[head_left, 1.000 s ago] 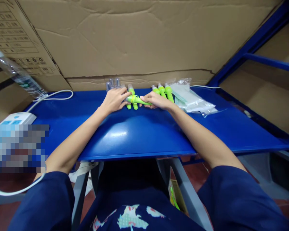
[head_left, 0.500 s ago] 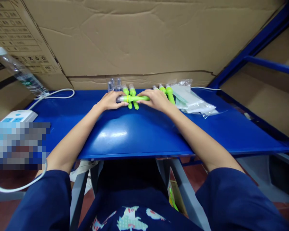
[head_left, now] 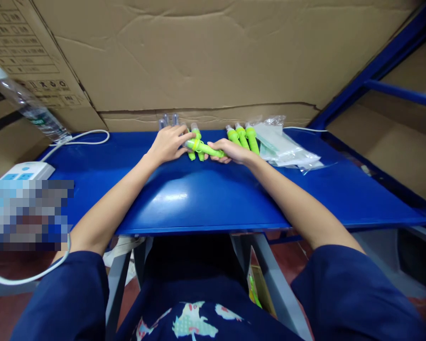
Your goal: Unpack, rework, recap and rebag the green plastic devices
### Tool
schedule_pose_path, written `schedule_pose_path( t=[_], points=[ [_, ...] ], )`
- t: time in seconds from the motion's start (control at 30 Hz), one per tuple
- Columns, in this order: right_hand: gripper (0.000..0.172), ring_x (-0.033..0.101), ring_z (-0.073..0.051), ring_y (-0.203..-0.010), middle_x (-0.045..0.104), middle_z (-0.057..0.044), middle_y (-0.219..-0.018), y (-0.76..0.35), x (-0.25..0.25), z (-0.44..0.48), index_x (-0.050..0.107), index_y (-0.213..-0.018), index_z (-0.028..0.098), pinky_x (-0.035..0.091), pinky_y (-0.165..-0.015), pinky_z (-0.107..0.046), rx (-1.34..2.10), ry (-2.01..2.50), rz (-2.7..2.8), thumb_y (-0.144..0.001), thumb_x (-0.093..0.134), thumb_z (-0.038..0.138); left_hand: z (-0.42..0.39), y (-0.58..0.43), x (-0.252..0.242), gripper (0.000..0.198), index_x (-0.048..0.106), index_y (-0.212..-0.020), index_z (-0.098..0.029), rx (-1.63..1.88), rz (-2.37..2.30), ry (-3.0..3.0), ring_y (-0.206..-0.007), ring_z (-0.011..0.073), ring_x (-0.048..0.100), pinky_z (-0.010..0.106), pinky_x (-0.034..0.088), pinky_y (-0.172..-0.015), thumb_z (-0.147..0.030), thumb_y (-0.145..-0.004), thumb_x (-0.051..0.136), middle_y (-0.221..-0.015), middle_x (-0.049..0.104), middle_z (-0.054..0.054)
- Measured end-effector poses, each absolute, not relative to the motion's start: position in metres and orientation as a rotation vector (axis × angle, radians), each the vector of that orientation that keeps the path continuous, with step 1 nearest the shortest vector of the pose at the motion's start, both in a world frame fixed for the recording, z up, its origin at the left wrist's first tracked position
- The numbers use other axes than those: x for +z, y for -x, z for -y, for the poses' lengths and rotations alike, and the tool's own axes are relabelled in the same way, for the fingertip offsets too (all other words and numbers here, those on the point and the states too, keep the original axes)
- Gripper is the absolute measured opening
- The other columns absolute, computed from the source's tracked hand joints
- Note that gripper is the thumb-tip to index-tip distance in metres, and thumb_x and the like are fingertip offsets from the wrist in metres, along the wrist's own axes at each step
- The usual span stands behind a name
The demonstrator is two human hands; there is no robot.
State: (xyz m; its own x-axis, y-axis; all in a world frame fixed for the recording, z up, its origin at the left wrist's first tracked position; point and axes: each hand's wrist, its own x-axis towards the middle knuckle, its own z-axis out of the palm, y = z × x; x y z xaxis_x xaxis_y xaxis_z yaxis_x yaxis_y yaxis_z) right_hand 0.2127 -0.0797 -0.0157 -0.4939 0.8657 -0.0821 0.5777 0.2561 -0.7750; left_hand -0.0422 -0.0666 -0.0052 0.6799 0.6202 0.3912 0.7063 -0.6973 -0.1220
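Two bare forearms in dark blue sleeves reach out over the blue table point(head_left: 206, 199) toward its far edge. Both hands meet on one green pen-shaped tube point(head_left: 205, 148), which lies slanted just above the table top, in front of the row of like tubes. The right hand point(head_left: 232, 151) is closed around the tube's right end, fingers curled under it. The left hand point(head_left: 168, 143) pinches the tube's left end, where a clear cap sits, between thumb and fingertips, the other fingers spread flat toward the table.

Behind the held tube, two green tubes point(head_left: 195, 142) lie on the table, partly hidden by it. Right of the held tube, three more green tubes point(head_left: 242, 137) lie side by side, and just beside them a pile of clear plastic bags point(head_left: 287, 149). Behind the left hand stand small clear caps point(head_left: 168, 121), against the cardboard wall point(head_left: 206, 61). Far left of the held tube lie a white power strip point(head_left: 19, 173) and a plastic bottle point(head_left: 24, 106).
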Motion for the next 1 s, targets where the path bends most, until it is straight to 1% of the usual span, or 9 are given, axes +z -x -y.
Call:
schedule_pose_path(
  t=[0.1, 0.2, 0.4, 0.53, 0.67, 0.77, 0.87, 0.93, 1.0],
  points=[
    [0.068, 0.046, -0.011, -0.054, 0.066, -0.007, -0.081, -0.215, -0.018, 0.077, 0.06, -0.098, 0.018, 0.032, -0.048, -0.027, 1.139, 1.197, 2.072, -0.085, 0.057, 0.085, 0.064, 0.049, -0.003, 0.051, 0.068, -0.137, -0.02, -0.518, 1.093, 2.651, -0.116, 0.0331, 0.07, 0.039, 0.052, -0.092, -0.05, -0.096, 0.062, -0.128, 0.073, 0.016],
    [0.065, 0.06, -0.017, -0.072, 0.07, -0.008, -0.096, -0.217, -0.02, 0.074, 0.054, -0.105, 0.021, 0.045, -0.059, -0.028, 0.868, 1.102, 2.116, -0.072, 0.081, 0.069, 0.06, 0.059, -0.003, 0.056, 0.07, -0.135, -0.021, -0.568, 1.217, 2.664, -0.117, 0.0327, 0.071, 0.037, 0.053, -0.089, -0.055, -0.091, 0.067, -0.13, 0.074, 0.014],
    [0.041, 0.07, -0.028, -0.096, 0.075, -0.013, -0.109, -0.216, -0.023, 0.074, 0.067, -0.11, 0.016, 0.052, -0.088, -0.039, 0.266, 1.072, 2.291, -0.093, 0.066, 0.053, 0.058, 0.07, -0.003, 0.061, 0.07, -0.137, -0.021, -0.52, 1.313, 2.73, -0.121, 0.0313, 0.071, 0.036, 0.053, -0.097, -0.06, -0.09, 0.067, -0.133, 0.076, 0.012],
    [0.04, 0.068, -0.032, -0.112, 0.071, -0.017, -0.124, -0.212, -0.03, 0.075, 0.068, -0.131, 0.018, 0.051, -0.099, -0.045, 0.029, 1.102, 2.339, -0.103, 0.052, 0.043, 0.058, 0.071, -0.004, 0.064, 0.069, -0.137, -0.021, -0.46, 1.376, 2.72, -0.117, 0.0326, 0.072, 0.037, 0.053, -0.093, -0.064, -0.091, 0.062, -0.129, 0.077, 0.012],
    [0.042, 0.064, -0.034, -0.121, 0.068, -0.019, -0.127, -0.21, -0.039, 0.073, 0.065, -0.135, 0.019, 0.049, -0.106, -0.049, -0.035, 1.007, 2.327, -0.106, 0.044, 0.042, 0.058, 0.069, -0.006, 0.063, 0.071, -0.131, -0.021, -0.342, 1.402, 2.724, -0.101, 0.0326, 0.075, 0.035, 0.052, -0.081, -0.067, -0.09, 0.06, -0.111, 0.081, 0.011],
    [0.047, 0.064, -0.035, -0.119, 0.069, -0.021, -0.124, -0.21, -0.043, 0.074, 0.066, -0.132, 0.015, 0.049, -0.104, -0.05, -0.099, 1.024, 2.295, -0.105, 0.042, 0.043, 0.061, 0.061, -0.006, 0.06, 0.069, -0.132, -0.019, -0.305, 1.369, 2.703, -0.1, 0.0338, 0.075, 0.035, 0.051, -0.079, -0.063, -0.092, 0.06, -0.11, 0.08, 0.013],
    [0.052, 0.068, -0.035, -0.108, 0.072, -0.021, -0.114, -0.209, -0.039, 0.077, 0.072, -0.123, 0.011, 0.051, -0.094, -0.048, -0.1, 1.183, 2.261, -0.104, 0.038, 0.046, 0.067, 0.052, -0.004, 0.056, 0.065, -0.138, -0.017, -0.32, 1.312, 2.645, -0.108, 0.0364, 0.073, 0.039, 0.051, -0.083, -0.053, -0.095, 0.06, -0.122, 0.077, 0.017],
    [0.063, 0.068, -0.031, -0.089, 0.072, -0.018, -0.095, -0.209, -0.033, 0.077, 0.075, -0.106, 0.011, 0.051, -0.082, -0.043, 0.098, 1.291, 2.259, -0.105, 0.031, 0.055, 0.069, 0.047, -0.002, 0.051, 0.064, -0.139, -0.016, -0.33, 1.239, 2.607, -0.113, 0.037, 0.071, 0.041, 0.051, -0.087, -0.045, -0.097, 0.059, -0.125, 0.075, 0.019],
    [0.077, 0.059, -0.022, -0.066, 0.066, -0.013, -0.075, -0.212, -0.026, 0.074, 0.074, -0.092, 0.012, 0.047, -0.066, -0.037, 0.507, 1.33, 2.271, -0.103, 0.026, 0.071, 0.071, 0.043, -0.001, 0.047, 0.065, -0.137, -0.016, -0.315, 1.165, 2.59, -0.115, 0.0364, 0.07, 0.041, 0.05, -0.088, -0.041, -0.097, 0.058, -0.124, 0.074, 0.02]
  ],
)
